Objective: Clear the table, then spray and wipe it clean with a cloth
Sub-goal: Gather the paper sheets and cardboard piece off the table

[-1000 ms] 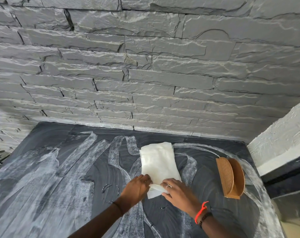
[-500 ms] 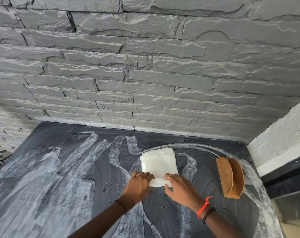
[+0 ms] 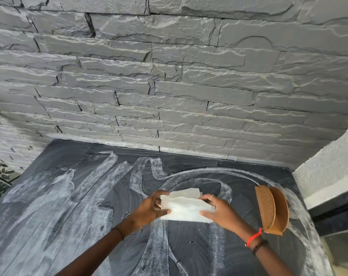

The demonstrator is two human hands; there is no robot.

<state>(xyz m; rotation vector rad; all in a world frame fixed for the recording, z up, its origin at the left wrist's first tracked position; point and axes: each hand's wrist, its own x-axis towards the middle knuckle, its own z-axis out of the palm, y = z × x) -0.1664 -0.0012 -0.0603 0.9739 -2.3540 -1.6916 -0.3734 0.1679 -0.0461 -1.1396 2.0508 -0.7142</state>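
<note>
Cloth (image 3: 186,209): white, folded into a thick pad, near the wooden holder (image 3: 272,210) on its left and clear of it. The left hand (image 3: 151,208) pinches the end farther from the holder and the right hand (image 3: 221,212) pinches the nearer end, thumbs under and fingers over. Whether the pad touches the table (image 3: 69,226) cannot be told.

The step looks like refolding the cloth mid-wipe. Next it should be pressed flat and drawn over the white streaks (image 3: 49,196), which cover the dark top left of the holder and arc round it. The holder stands on the table, so clearing seems unfinished; it probably needs lifting off to wipe beneath.

Behind the holder rises a grey stone wall (image 3: 169,86); a white ledge (image 3: 328,172) stands to its right.
</note>
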